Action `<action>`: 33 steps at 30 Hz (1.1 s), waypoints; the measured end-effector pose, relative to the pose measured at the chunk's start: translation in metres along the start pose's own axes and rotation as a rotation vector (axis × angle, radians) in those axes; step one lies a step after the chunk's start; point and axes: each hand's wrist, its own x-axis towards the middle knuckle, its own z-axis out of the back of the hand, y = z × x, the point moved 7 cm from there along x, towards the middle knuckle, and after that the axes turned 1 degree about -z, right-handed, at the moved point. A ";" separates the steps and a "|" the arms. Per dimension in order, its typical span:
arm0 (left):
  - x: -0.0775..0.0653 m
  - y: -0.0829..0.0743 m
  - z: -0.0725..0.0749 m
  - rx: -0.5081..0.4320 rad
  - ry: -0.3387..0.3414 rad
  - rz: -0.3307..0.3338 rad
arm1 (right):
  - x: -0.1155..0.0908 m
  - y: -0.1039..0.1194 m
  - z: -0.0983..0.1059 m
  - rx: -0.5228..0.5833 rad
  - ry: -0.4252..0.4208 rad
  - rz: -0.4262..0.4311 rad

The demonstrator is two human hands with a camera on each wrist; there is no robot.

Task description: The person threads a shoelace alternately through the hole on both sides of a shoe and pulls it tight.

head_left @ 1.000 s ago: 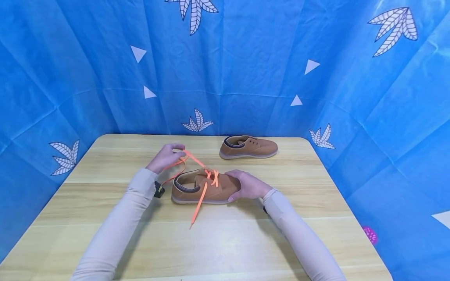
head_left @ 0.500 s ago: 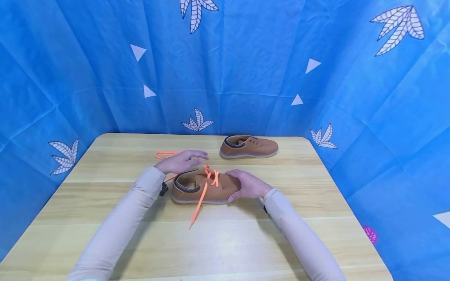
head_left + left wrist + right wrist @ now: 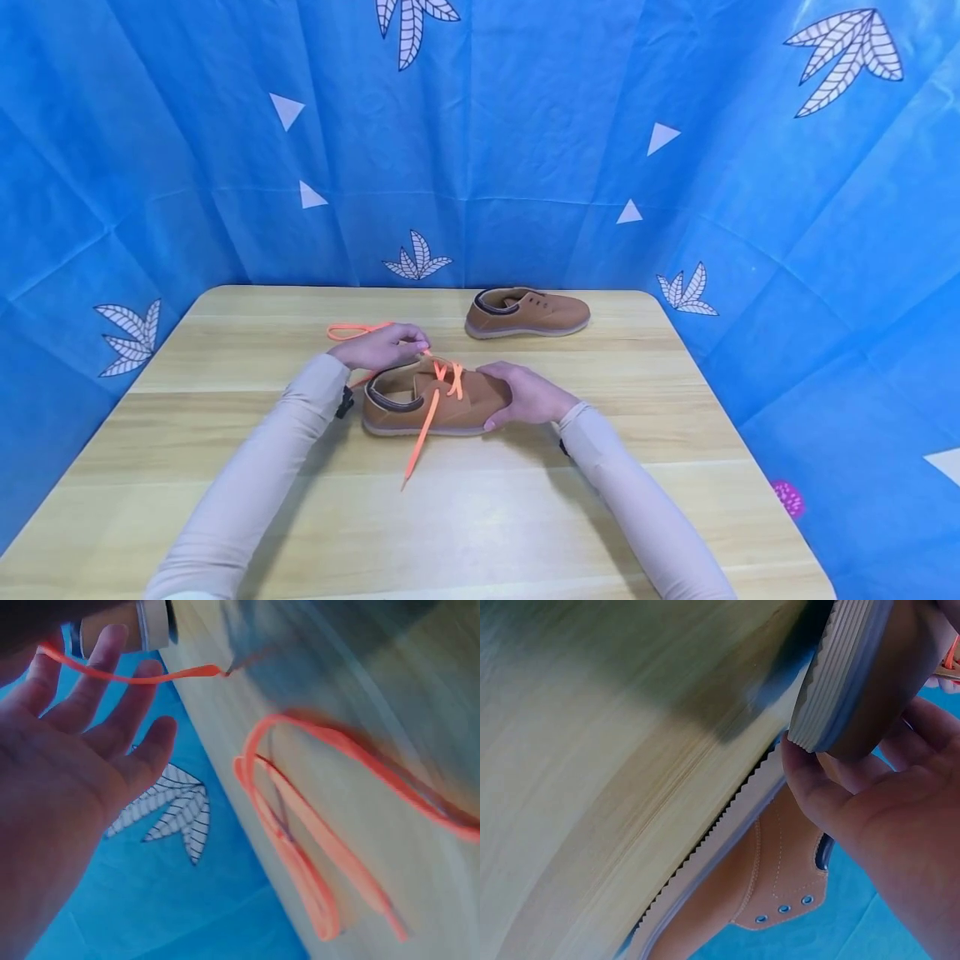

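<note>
A brown shoe (image 3: 465,410) with orange laces stands on the table, its toe to the right. My right hand (image 3: 534,393) grips the toe, its thumb low on the near side. In the right wrist view, the fingers hold the sole edge of the shoe (image 3: 877,682). Behind the shoe opening, my left hand (image 3: 381,346) pinches an orange shoelace (image 3: 427,352) close to the eyelets. This shoelace (image 3: 120,677) crosses the fingers in the left wrist view; the pinch itself is partly hidden. The other lace end (image 3: 422,442) hangs over the near side onto the table.
A second brown shoe (image 3: 528,313), without laces, stands at the back of the wooden table (image 3: 480,525). A loop of slack lace (image 3: 347,331) lies behind the left wrist. A blue patterned curtain (image 3: 525,167) encloses the back and sides.
My left hand let go of the stretched lace, moved right toward the eyelets and now pinches the lace near them. The slack dropped into a loop behind. The right hand keeps its grip.
</note>
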 end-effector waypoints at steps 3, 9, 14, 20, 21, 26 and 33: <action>0.002 0.008 -0.002 -0.023 0.012 0.016 | 0.000 0.000 0.000 0.002 0.005 -0.006; -0.002 0.021 -0.001 -0.002 -0.006 0.094 | 0.000 -0.001 0.000 0.016 0.007 -0.021; -0.025 0.022 0.010 0.010 -0.131 0.119 | -0.004 -0.010 0.000 0.049 0.008 -0.038; -0.079 0.024 0.019 0.038 -0.262 0.077 | -0.023 -0.031 0.011 0.208 -0.034 -0.050; -0.087 0.023 0.017 0.053 -0.258 0.068 | -0.026 -0.033 0.012 0.242 -0.038 -0.055; -0.109 0.016 -0.007 0.132 -0.185 0.016 | -0.032 -0.041 0.015 0.306 -0.048 -0.072; -0.105 0.016 -0.025 0.165 -0.198 0.047 | -0.031 -0.041 0.016 0.309 -0.066 -0.068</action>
